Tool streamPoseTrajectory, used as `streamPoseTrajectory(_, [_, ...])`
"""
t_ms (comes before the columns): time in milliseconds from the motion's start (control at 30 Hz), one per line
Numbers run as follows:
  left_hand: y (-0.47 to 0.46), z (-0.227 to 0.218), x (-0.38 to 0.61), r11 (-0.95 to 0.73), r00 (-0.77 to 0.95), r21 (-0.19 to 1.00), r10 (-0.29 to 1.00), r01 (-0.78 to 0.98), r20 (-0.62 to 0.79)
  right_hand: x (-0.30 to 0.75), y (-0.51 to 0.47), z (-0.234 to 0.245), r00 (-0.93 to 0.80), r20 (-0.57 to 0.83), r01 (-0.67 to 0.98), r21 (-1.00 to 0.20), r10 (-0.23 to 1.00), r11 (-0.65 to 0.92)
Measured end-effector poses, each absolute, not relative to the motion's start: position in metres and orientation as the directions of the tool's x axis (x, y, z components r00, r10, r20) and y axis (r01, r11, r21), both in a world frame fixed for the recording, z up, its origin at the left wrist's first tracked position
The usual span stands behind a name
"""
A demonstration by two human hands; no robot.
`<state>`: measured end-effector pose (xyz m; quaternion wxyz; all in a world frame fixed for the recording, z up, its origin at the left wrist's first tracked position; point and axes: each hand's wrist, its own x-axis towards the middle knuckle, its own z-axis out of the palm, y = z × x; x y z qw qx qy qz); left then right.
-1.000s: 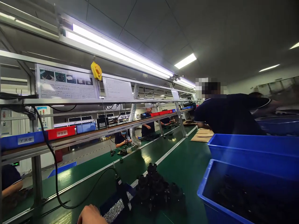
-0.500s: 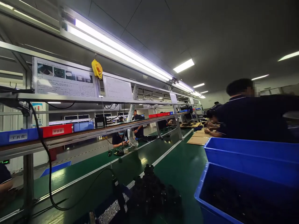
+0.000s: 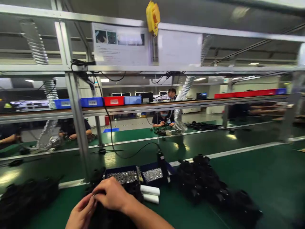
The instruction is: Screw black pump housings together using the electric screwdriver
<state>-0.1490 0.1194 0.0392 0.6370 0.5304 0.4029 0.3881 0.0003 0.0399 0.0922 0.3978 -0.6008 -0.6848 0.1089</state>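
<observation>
My left hand (image 3: 82, 212) and my right hand (image 3: 114, 194) meet at the bottom left of the middle, fingertips together. Both pinch at the same spot; whatever small thing sits between the fingers is too tiny to make out. Dark black parts (image 3: 133, 190) lie behind and beneath the hands, their shape partly hidden by them. Just beyond stand two dark blue trays of small shiny metal pieces (image 3: 124, 176). A black corded tool (image 3: 163, 167), like an electric screwdriver, rests across the right tray. Two white cylinders (image 3: 150, 190) lie right of my right hand.
Piles of black moulded parts (image 3: 200, 183) sit on the green bench at right, with another pile (image 3: 30, 194) at left. A metal post (image 3: 77, 127) rises behind the hands. A shelf carries red (image 3: 113, 100) and blue bins. Co-workers (image 3: 164, 119) sit across the line.
The view has swung left and down from the aisle to the bench. Both my hands are now in sight, and the large blue tubs at right have left the view.
</observation>
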Motion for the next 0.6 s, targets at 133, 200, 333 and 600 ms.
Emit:
streamPoseTrajectory(133, [0.115, 0.039, -0.155, 0.218, 0.397, 0.916, 0.915, -0.337, -0.072, 0.0, 0.04, 0.09, 0.077, 0.39, 0.623, -0.737, 0.917, 0.261])
streamPoseTrajectory(200, [0.115, 0.039, -0.154, 0.199, 0.39, 0.905, 0.92, -0.376, -0.04, -0.001, 0.042, 0.087, 0.114, 0.368, 0.577, -0.781, 0.923, 0.241])
streamPoseTrajectory(333, [0.12, 0.034, -0.155, 0.172, 0.424, 0.894, 0.905, -0.414, 0.022, -0.001, 0.044, 0.087, 0.165, 0.331, 0.516, -0.832, 0.929, 0.205])
streamPoseTrajectory(600, [0.122, 0.023, -0.149, 0.11, 0.413, 0.866, 0.903, -0.487, 0.117, -0.002, 0.046, 0.085, 0.143, 0.412, 0.508, -0.811, 0.9, 0.29])
